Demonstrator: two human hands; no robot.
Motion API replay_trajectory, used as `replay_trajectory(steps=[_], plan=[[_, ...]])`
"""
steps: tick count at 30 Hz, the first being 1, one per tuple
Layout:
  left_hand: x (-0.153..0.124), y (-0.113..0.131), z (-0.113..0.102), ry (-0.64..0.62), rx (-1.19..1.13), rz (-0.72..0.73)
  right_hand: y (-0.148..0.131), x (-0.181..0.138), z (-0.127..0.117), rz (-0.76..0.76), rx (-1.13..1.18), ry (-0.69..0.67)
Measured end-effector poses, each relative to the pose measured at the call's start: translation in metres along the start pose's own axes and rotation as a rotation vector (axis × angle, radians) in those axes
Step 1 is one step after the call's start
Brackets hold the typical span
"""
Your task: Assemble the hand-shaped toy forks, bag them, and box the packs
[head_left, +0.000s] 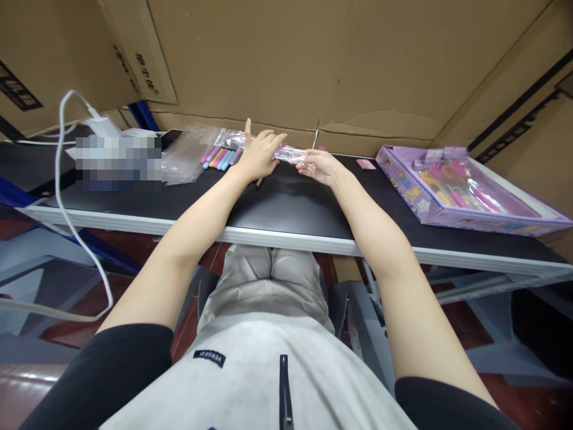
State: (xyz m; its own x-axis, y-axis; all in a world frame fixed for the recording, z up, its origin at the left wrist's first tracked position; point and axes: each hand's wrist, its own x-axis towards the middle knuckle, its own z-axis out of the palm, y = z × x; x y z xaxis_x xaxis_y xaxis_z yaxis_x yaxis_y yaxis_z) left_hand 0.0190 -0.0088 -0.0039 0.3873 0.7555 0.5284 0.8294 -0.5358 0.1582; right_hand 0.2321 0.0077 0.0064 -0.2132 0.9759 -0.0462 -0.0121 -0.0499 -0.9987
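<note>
Clear plastic, a slim packet (290, 155) with pink showing through it, spans the gap between the two hands at about twelve o'clock on the black tabletop (286, 209). The right hand (321, 167), palm turned up, has its fingers curled under and around the packet's right end, grasping it. The left hand (259, 154) lies palm down over the packet's left end with the forefinger sticking straight up and the other fingers draped loosely across the plastic; whether it actually pinches the packet cannot be told from this angle. Just beyond the left hand, toward eleven o'clock, a row of pastel markers (220, 158) in pink, yellow, blue and purple lies side by side, touching a heap of empty clear bags (188, 154). Farther out at ten o'clock sits a white charger (102, 125) with its cable (60, 179) looping down off the table edge. At two o'clock a purple toy box (465, 188) with a clear window rests near the table's right end, and a small pink slip (366, 163) lies between it and the right hand. Brown cardboard boxes (313, 65) wall off the far side.
</note>
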Motion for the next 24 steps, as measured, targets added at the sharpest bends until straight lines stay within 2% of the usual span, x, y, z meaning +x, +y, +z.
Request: replay_trajectory(steps=[5,8,12,16,20,24], plan=[[0.003,-0.006,0.009,-0.006,0.017,-0.037,0.005,-0.003,0.007,0.001,-0.074,-0.089],[0.004,-0.011,0.01,-0.016,0.028,-0.019,0.015,0.004,0.004,-0.114,-0.22,-0.105],[0.004,-0.014,0.008,-0.04,0.037,-0.003,0.02,0.012,-0.002,-0.449,-0.563,-0.054],[0.004,-0.013,0.006,-0.076,0.055,0.023,0.012,0.005,-0.006,-0.728,-1.037,-0.087],[0.005,-0.013,0.006,-0.083,0.076,0.054,0.005,-0.004,-0.002,-0.813,-1.459,-0.104],[0.004,-0.012,0.004,-0.103,0.102,0.065,0.003,-0.006,0.004,-0.808,-1.601,-0.096]])
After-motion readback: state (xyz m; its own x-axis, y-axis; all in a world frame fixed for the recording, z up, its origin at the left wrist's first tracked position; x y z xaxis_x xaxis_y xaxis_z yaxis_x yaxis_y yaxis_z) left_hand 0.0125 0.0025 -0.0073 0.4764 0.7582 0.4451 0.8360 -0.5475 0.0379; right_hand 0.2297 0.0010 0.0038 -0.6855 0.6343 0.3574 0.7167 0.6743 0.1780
